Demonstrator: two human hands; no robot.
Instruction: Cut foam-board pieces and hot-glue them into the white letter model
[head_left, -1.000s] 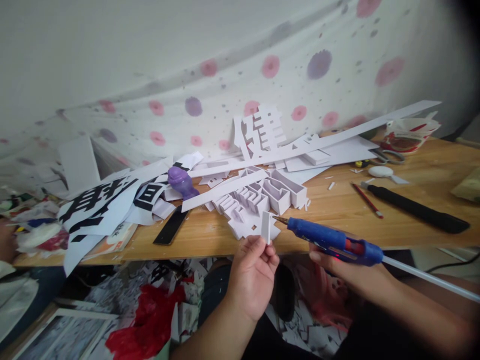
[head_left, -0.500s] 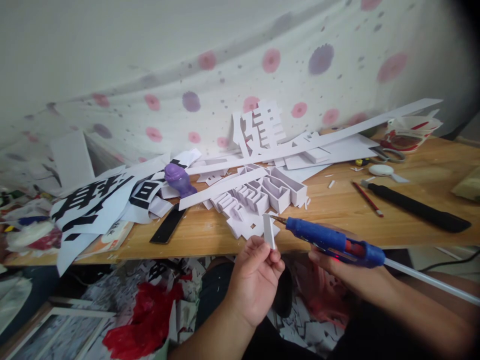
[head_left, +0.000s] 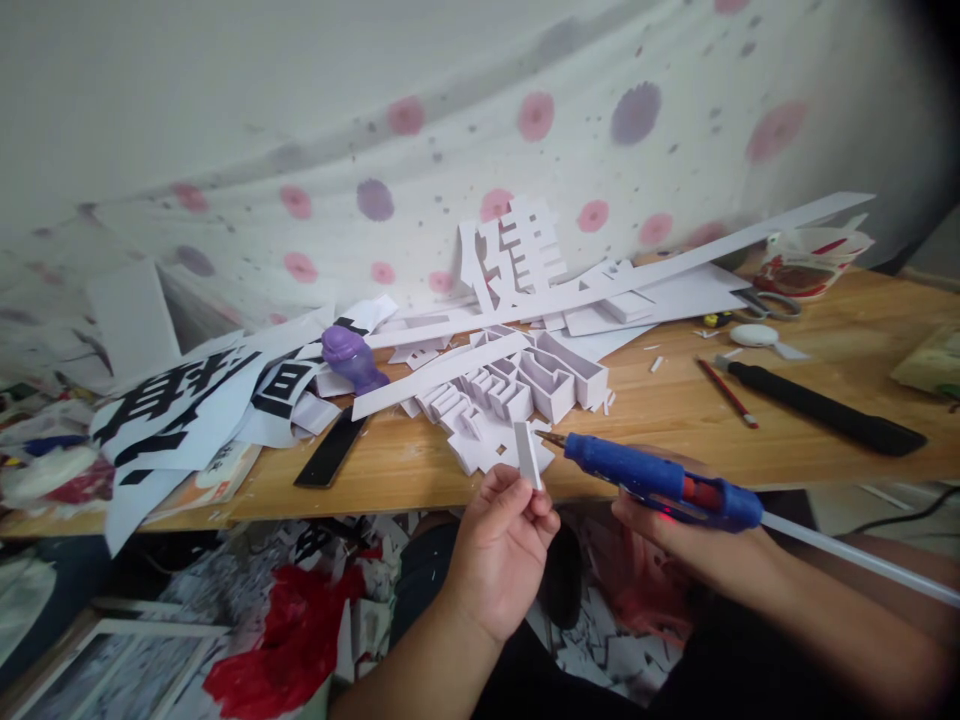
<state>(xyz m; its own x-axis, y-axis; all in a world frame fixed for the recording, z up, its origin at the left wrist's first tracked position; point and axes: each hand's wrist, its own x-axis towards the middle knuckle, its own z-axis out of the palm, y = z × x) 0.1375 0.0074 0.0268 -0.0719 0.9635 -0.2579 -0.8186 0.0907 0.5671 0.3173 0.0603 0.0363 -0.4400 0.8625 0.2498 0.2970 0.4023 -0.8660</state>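
Note:
My left hand (head_left: 502,545) pinches a small white foam strip (head_left: 526,455) upright between thumb and fingers, just in front of the table edge. My right hand (head_left: 667,535) grips a blue hot glue gun (head_left: 660,482) with a clear glue stick out the back. Its metal nozzle points left and nearly touches the strip. Just behind the strip, a white 3D foam character (head_left: 517,395) lies on the wooden table (head_left: 675,410).
White cut-out characters (head_left: 517,255), long foam strips and black-printed sheets (head_left: 180,400) pile at the back and left. A purple object (head_left: 351,358), black ruler (head_left: 330,450), red pencil (head_left: 726,392), black knife (head_left: 821,410), scissors (head_left: 769,305) and plastic cup (head_left: 814,262) lie around. Scraps and red plastic (head_left: 292,640) cover the floor.
My left hand has tilted and turned the foam strip slightly. The glue gun nozzle stays close to the strip. The view has shifted a little.

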